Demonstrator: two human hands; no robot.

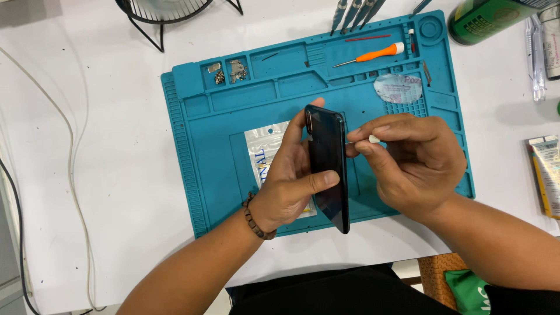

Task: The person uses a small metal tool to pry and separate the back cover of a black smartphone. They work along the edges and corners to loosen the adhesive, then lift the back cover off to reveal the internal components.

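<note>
- Left hand (290, 188), centre of the frame: fingers wrapped around the black phone (328, 166), held on edge above the blue mat (198, 175); a firm grip keeps it from twisting.
- Right hand (415, 163), right of centre: fingers pinched shut on a small white-tipped tool (372, 139), its tip at the phone's side edge; best kept straight, with light pressure.

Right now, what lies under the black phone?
Under the black phone, gripped on edge by the left hand, lies a silver foil pouch on the blue repair mat; its lower part is covered.

Orange-handled screwdriver (373, 55), small metal parts (228, 71), green can (489, 20), white cable (73, 175), tweezers (354, 13)
</note>
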